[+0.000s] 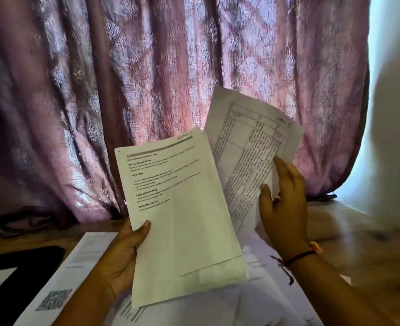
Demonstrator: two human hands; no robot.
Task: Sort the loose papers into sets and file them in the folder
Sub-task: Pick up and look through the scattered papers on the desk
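Dark flat object [17,260]: at the wooden table's [359,231] left edge.
QR-code sheet [76,267]: flat just beside it.
Left hand [121,257]: grips the printed stack [182,208] low on its left side, thumb on the front.
Grid sheet [248,149]: raised behind the stack's right edge.
Right hand [286,208]: pinches the grid sheet between thumb and fingers.
Loose papers [253,302]: spread on the table below both hands.
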